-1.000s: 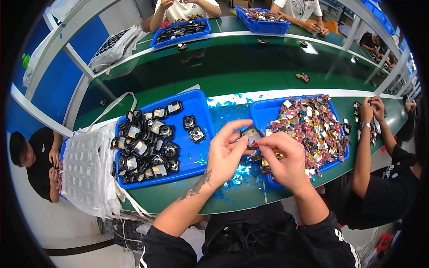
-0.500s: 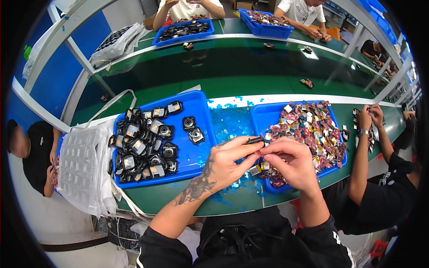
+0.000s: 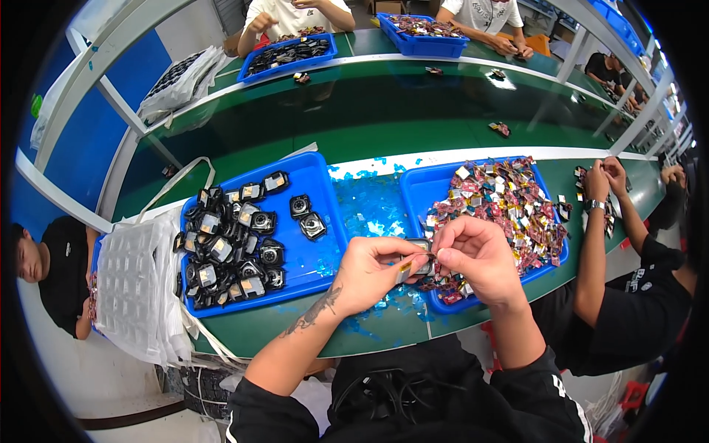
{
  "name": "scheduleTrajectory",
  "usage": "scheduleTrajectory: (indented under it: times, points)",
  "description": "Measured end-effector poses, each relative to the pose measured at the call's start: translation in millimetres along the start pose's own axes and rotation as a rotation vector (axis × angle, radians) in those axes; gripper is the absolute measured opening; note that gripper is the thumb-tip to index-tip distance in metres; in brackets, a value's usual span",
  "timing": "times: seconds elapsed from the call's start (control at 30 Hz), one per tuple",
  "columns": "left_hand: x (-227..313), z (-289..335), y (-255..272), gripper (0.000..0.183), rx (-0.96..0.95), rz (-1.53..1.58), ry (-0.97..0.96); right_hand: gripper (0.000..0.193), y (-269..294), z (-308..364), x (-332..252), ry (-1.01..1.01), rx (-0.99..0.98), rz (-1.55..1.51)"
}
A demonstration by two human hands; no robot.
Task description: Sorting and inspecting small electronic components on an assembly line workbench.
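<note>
My left hand (image 3: 369, 275) grips a small black watch case (image 3: 422, 246) between thumb and fingers, above the gap between two blue trays. A small silvery piece with a yellowish edge shows under the left fingertips. My right hand (image 3: 480, 260) is closed in a pinch at the case's right edge; what its fingertips hold is too small to make out. Left of my hands, a blue tray (image 3: 309, 221) bears a heap of black watch cases (image 3: 221, 244), with two lying apart. Partly behind my right hand, another blue tray (image 3: 417, 190) is heaped with small reddish circuit boards (image 3: 509, 207).
Blue film scraps (image 3: 373, 214) litter the green table between the trays. White plastic trays (image 3: 136, 284) are stacked at the left. Beyond a white ledge runs a green conveyor belt (image 3: 354, 107) with scattered parts. Co-workers sit across, left and right, one person's hands (image 3: 605, 177) close by.
The watch case has turned from edge-on to showing more of its face. My left hand has rolled with it, and my right hand keeps its pinch. The whole view has shifted slightly.
</note>
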State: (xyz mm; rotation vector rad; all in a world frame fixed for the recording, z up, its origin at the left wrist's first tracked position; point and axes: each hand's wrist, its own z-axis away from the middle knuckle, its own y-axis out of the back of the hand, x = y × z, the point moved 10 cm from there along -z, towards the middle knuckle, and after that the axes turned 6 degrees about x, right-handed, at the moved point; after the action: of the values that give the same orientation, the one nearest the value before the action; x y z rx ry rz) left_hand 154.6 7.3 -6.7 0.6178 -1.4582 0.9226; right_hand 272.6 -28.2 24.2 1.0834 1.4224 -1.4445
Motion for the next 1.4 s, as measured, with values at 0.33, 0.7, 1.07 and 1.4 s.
scheduleTrajectory:
  times: [0.33, 0.7, 1.07, 1.4]
  points:
    - [-10, -2, -1, 0.019, 0.043, 0.13, 0.039, 0.016, 3, 10, -19, 0.272, 0.252, 0.288]
    - [18, 0, 8, 0.039, 0.057, -0.002, -0.244, 0.02, 0, 10, -11, 0.493, 0.426, 0.405]
    - [21, -1, 8, 0.05, 0.104, 0.116, -0.249, 0.025, -8, 11, -13, 0.602, 0.502, 0.64]
    - [26, 4, 12, 0.059, 0.097, 0.177, -0.248, 0.036, -12, -11, 12, 0.194, 0.253, 0.128]
